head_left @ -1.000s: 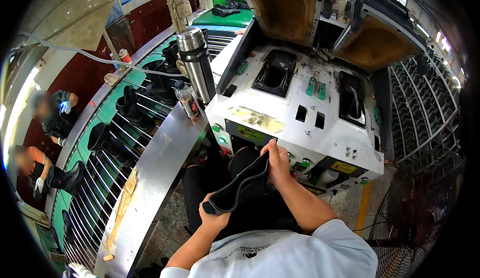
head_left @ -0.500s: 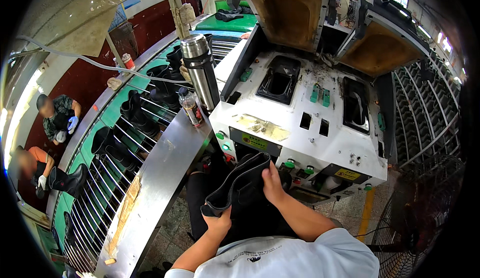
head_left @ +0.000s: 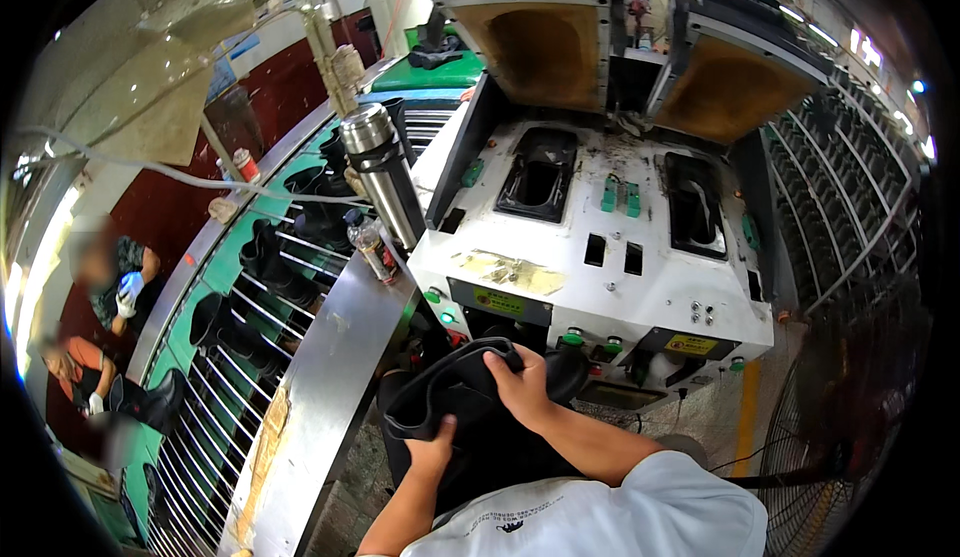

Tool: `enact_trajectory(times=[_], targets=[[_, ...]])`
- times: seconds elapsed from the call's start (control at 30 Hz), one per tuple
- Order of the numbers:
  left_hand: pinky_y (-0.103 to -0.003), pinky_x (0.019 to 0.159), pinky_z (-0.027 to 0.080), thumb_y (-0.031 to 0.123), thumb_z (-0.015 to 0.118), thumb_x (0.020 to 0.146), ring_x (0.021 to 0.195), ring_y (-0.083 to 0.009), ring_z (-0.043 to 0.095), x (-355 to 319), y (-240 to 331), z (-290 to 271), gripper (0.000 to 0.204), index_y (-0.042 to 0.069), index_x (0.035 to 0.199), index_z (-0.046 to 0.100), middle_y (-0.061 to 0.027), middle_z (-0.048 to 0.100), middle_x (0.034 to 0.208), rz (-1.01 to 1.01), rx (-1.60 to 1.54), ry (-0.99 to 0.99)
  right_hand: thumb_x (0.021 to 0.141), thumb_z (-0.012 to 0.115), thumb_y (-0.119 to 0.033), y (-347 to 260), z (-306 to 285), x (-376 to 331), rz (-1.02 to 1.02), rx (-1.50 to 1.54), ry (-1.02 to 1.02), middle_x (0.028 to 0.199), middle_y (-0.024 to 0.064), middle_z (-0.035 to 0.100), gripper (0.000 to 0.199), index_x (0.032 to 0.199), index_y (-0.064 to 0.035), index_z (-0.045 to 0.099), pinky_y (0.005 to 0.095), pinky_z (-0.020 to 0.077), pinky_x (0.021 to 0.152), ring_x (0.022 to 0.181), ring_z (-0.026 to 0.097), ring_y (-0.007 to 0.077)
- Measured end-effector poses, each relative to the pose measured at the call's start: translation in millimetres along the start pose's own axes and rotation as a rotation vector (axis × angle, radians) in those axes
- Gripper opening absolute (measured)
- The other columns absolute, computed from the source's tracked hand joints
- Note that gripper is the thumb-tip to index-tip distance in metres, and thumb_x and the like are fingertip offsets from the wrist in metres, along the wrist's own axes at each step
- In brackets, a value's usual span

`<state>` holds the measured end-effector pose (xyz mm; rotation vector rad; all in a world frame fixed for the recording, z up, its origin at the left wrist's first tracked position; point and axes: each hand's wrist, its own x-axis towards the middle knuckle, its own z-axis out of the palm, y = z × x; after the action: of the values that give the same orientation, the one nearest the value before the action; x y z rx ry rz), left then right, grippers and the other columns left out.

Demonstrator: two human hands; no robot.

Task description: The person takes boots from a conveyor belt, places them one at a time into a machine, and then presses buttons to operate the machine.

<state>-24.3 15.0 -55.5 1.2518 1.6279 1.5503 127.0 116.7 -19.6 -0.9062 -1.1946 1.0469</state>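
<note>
Both hands grip the rim of a black boot (head_left: 440,389) in front of my body, with its open top facing up toward me. My left hand (head_left: 430,449) pinches the near left part of the rim, thumb on top. On the far right side, my right hand (head_left: 518,382) has its fingers closed over the edge. Black trousers behind the boot make its lower part hard to make out. Just beyond it stands a white two-station machine (head_left: 590,257), both of its padded lids (head_left: 535,52) raised.
A roller conveyor (head_left: 215,417) with several black boots (head_left: 270,262) curves along the left, beside a steel ledge (head_left: 320,357). A steel flask (head_left: 385,172) and plastic bottle (head_left: 370,247) stand near the machine. Two people work across the conveyor. A fan (head_left: 820,447) is at right.
The boot's top has spread wider and tilted, and my right hand sits lower and further left on its rim. My view has shifted slightly. Across the conveyor, the two people have moved their hands.
</note>
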Motion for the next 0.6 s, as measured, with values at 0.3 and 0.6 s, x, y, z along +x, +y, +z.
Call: enact_trajectory(times=[0.3, 0.6], targets=[[-0.034, 0.086, 0.049, 0.010, 0.072, 0.083, 0.095, -0.0221, 0.059, 46.0, 83.6, -67.1, 0.041, -0.002, 0.116, 0.052, -0.0118, 0.059, 0.108, 0.061, -0.206, 0.535, 0.088, 0.065, -0.010, -29.9, 66.8, 4.5, -0.034, 0.326, -0.005, 0.090, 0.0009, 0.045, 0.036, 0.114, -0.0060, 0.041, 0.0214, 0.0389, 0.071, 0.079, 0.044, 0.0076], [-0.041, 0.087, 0.053, 0.026, 0.065, 0.088, 0.103, -0.0296, 0.060, 75.8, 197.0, -74.5, 0.047, 0.000, 0.124, 0.049, -0.0170, 0.057, 0.119, 0.259, -0.367, 0.612, 0.093, 0.057, -0.027, 17.3, 81.9, -37.4, 0.783, 1.151, -0.422, 0.117, 0.0105, 0.061, 0.072, 0.148, -0.0136, 0.012, 0.0362, 0.0354, 0.101, 0.115, 0.054, 0.0210]])
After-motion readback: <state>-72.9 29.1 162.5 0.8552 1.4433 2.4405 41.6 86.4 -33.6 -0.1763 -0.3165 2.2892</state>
